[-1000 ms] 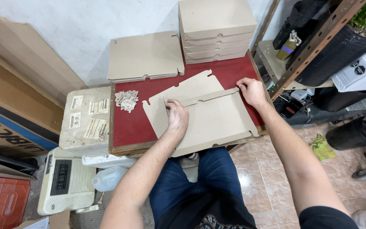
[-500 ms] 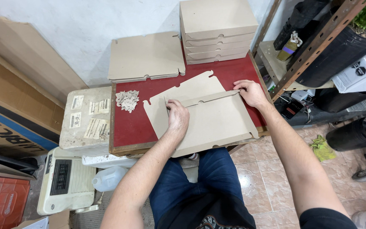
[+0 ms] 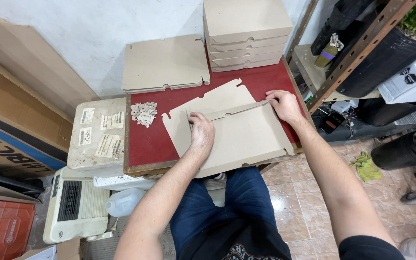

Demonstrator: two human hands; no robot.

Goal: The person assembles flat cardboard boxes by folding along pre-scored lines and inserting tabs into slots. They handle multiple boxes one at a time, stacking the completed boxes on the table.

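The fold line could be creasing crooked: the left hand (image 3: 201, 134) and right hand (image 3: 282, 105) are pressing at two separated spots, and the stretch of flap between them is lying unsupported, so uneven pressure might be buckling it or tearing a notch. The blank (image 3: 239, 137) is also overhanging the near edge of the red table (image 3: 150, 144), below the left wrist, and a hard push could be tipping or sliding it off toward the lap.

The left hand is lying palm down on the blank, fingers bent, their tips pinning the left end of the fold; it is gripping nothing. The right hand is reaching out farther, fingers curled with the tips bearing on the flap's right end; whether the thumb is pinching under the edge, I cannot tell. Both forearms are stretching forward from the seated body.

Beyond the fingertips, a stack of folded boxes (image 3: 246, 29) is standing, with flat blanks (image 3: 165, 63) left of it. Left of the left hand, cardboard scraps (image 3: 144, 113) are lying.
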